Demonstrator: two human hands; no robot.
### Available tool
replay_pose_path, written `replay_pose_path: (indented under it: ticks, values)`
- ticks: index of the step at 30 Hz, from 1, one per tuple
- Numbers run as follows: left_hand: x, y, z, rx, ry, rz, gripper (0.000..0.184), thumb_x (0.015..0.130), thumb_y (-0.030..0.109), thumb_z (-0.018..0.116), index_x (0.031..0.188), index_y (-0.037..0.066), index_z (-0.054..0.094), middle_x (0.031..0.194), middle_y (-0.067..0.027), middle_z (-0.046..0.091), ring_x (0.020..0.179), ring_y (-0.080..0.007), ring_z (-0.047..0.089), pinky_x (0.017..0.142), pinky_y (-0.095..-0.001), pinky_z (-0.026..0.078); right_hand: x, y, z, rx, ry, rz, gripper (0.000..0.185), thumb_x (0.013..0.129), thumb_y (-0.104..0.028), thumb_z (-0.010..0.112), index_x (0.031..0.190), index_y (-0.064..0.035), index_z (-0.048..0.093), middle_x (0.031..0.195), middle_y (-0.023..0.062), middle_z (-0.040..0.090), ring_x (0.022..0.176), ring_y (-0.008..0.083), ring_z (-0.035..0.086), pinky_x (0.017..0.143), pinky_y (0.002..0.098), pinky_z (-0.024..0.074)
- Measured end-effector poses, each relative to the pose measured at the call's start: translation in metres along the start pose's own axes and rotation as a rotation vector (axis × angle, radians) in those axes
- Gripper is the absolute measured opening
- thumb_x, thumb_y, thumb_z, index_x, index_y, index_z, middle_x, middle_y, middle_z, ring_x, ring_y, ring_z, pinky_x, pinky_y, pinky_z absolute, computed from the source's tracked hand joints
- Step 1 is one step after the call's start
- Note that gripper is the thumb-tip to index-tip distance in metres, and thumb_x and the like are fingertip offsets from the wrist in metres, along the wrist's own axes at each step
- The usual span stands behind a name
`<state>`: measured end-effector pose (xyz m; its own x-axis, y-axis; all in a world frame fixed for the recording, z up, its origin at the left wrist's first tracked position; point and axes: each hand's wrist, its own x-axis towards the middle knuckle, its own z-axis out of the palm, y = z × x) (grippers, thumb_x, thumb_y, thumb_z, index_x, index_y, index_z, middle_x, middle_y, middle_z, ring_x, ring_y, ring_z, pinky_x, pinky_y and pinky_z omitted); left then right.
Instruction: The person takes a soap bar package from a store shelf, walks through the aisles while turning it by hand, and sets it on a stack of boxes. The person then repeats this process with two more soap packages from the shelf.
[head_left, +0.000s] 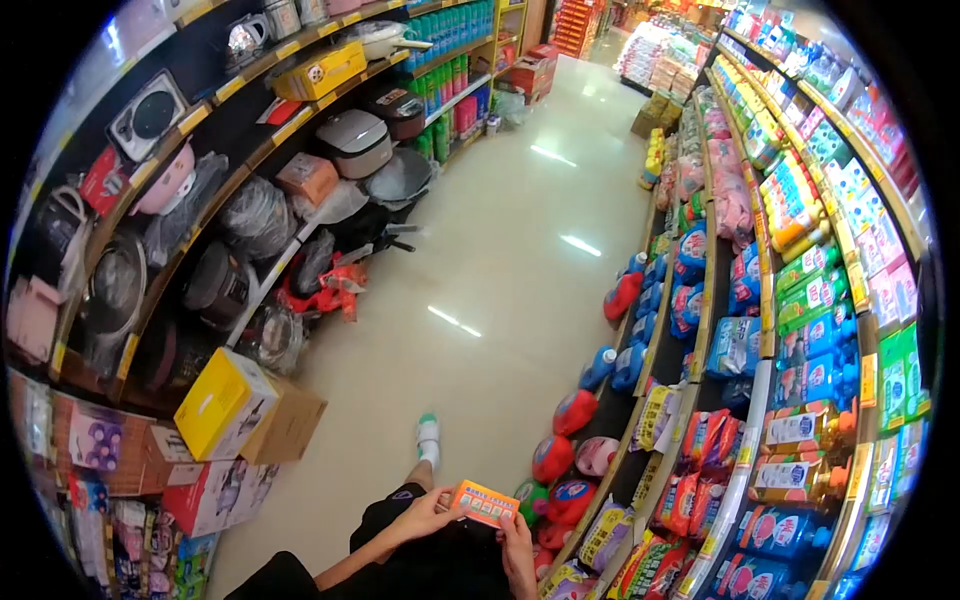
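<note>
Left hand (425,515) grips the left end of a small orange box (483,503); right hand (517,548) has its fingers on the right end. Box is held up between both hands, in front of the lap, printed face up, tilted a bit; print too small to read. Dark shorts (380,525) below the hands, one foot in a white-and-green shoe (428,440) on the shiny beige floor (450,345).

Right of the hands, near: red bottles (552,458) on the lowest shelf, purple-and-yellow packs (606,535) and red packs (688,505) beside them, amber bottles (795,478) on a higher shelf. Left, near: red-and-white box (215,495) low down, yellow box (222,405) above it, against a plain brown carton (285,425).

Further along on the left: plastic-wrapped cookware (258,215), a grey rice cooker (353,143), a dark pan (398,180) on the shelves. Further on the right: blue bottles (690,252), pink packs (730,185).

Far end: red cartons (535,75) on the left side, piled goods (668,55) across the aisle, too small to identify.
</note>
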<state>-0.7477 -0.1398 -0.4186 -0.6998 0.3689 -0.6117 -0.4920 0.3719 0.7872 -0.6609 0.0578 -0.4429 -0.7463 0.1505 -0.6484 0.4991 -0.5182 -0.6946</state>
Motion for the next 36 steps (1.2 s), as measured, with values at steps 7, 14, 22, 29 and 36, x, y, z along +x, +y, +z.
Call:
replay_pose_path:
  ticks: [7,14,22,29,36]
  values:
    - [0.019,0.054,-0.1,-0.184,-0.11,0.253,0.076,0.078,0.027,0.079,0.138,0.002,0.039,0.117,-0.0119,0.057,0.099,-0.0163,0.059,0.082,-0.0314,0.052,0.042,-0.05,0.088,0.005,-0.24,-0.262,0.068,0.083,-0.015,0.072,0.137,0.0006,0.034,0.126,0.0106,0.052,0.116,0.0193,0.051,0.101,0.0328,0.0396]
    - [0.01,0.081,-0.188,-0.182,-0.121,0.457,0.08,0.073,0.012,0.081,0.14,0.003,0.037,0.131,-0.0082,0.045,0.114,-0.0192,0.052,0.092,-0.0329,0.05,0.064,-0.081,0.157,-0.29,-0.457,-0.384,0.09,0.072,0.002,0.078,0.143,0.003,0.023,0.137,0.0136,0.043,0.125,0.0227,0.044,0.105,0.0378,0.0359]
    - [0.017,0.084,-0.22,-0.133,-0.16,0.472,0.08,0.072,0.011,0.082,0.139,0.005,0.039,0.13,-0.0075,0.042,0.115,-0.0185,0.052,0.093,-0.0329,0.049,0.07,-0.082,0.181,-0.233,-0.441,-0.344,0.09,0.071,0.006,0.077,0.143,0.0021,0.023,0.134,0.0137,0.046,0.124,0.0232,0.046,0.105,0.0375,0.0368]
    - [0.038,0.1,-0.226,-0.116,-0.122,0.505,0.081,0.075,0.018,0.08,0.141,0.004,0.035,0.131,-0.0106,0.042,0.12,-0.0217,0.049,0.096,-0.0352,0.048,0.103,-0.058,0.173,-0.181,-0.314,-0.365,0.083,0.074,-0.014,0.081,0.14,0.0013,0.032,0.131,0.0115,0.05,0.12,0.022,0.049,0.102,0.0364,0.04]
    - [0.059,0.133,-0.23,-0.097,-0.162,0.481,0.084,0.074,0.019,0.081,0.141,0.002,0.034,0.135,-0.0128,0.04,0.121,-0.0225,0.049,0.098,-0.0358,0.047,0.122,-0.078,0.176,-0.109,-0.247,-0.356,0.09,0.07,-0.017,0.084,0.141,0.0018,0.032,0.13,0.0123,0.05,0.118,0.023,0.051,0.099,0.037,0.0428]
